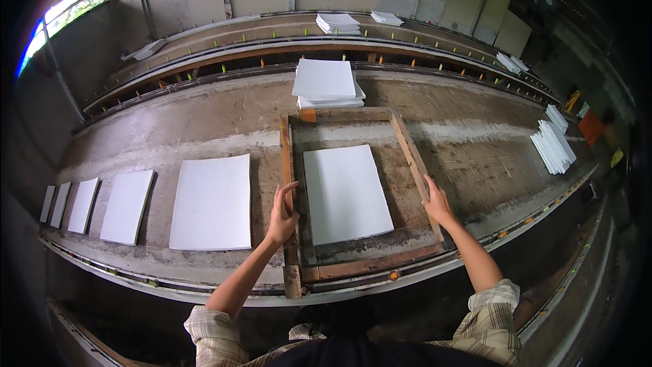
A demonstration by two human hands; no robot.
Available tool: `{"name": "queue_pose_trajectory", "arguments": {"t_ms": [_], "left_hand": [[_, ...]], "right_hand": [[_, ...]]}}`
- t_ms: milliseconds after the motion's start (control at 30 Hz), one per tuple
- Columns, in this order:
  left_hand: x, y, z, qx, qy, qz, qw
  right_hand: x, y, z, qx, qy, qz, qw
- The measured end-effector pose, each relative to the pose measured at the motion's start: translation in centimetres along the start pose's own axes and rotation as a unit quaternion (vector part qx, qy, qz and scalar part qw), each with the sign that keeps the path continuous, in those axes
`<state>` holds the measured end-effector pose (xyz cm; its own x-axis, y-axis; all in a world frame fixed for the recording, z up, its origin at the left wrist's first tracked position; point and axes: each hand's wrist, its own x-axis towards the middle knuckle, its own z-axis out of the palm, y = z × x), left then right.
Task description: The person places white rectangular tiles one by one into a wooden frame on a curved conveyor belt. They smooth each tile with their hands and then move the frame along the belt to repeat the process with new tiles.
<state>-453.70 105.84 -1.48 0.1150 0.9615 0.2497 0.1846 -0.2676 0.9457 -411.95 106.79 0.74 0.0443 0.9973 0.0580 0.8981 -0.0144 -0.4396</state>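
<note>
My left hand (282, 219) grips the left bar of a large wooden frame (409, 149), its thumb and fingers around the wood. On the opposite bar, my right hand (437, 204) holds on at about the same height. Inside the frame's outline lies a stack of white sheets (346, 194), apart from both hands. I cannot tell whether a mesh is stretched across the frame. Just left of the frame, a second white stack (210, 202) lies on the long worn table (475, 156). Beyond the frame's far bar sits a taller, uneven pile of white sheets (324, 79).
More white stacks (127, 205) line the table toward its left end. Several fanned piles (552, 147) lie at the right end. A rail with small orange and green stops (394, 275) runs along the near edge. Behind is another long table (251, 31) with paper piles.
</note>
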Motion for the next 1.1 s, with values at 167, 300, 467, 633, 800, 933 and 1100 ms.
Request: {"name": "queue_pose_trajectory", "arguments": {"t_ms": [167, 300, 467, 633, 800, 933, 1100], "left_hand": [[1.6, 5.3, 0.7, 0.031, 0.038, 0.058, 0.997], [4.8, 11.7, 4.8, 0.06, 0.031, 0.1, 0.993], [8.1, 11.9, 16.1, 0.08, -0.012, 0.108, 0.991], [11.9, 7.5, 28.1, 0.016, -0.037, 0.095, 0.995], [11.7, 5.1, 34.9, 0.018, -0.005, 0.097, 0.995], [10.1, 4.8, 35.2, 0.042, 0.022, 0.104, 0.993], [8.8, 4.3, 34.7, 0.085, 0.069, 0.077, 0.991]], "right_hand": [[0.1, -1.2, -2.7, 0.054, -0.024, 0.062, 0.996], [1.5, 4.3, -6.1, 0.058, 0.04, -0.021, 0.997], [3.2, 14.9, -12.4, 0.054, 0.094, -0.016, 0.994], [4.2, 25.1, -16.5, 0.044, 0.097, 0.036, 0.994], [5.7, 33.8, -15.5, 0.057, 0.086, 0.032, 0.994], [6.8, 35.0, -13.7, 0.099, 0.095, -0.002, 0.991], [8.0, 34.9, -12.1, 0.111, 0.148, -0.021, 0.983]]}}
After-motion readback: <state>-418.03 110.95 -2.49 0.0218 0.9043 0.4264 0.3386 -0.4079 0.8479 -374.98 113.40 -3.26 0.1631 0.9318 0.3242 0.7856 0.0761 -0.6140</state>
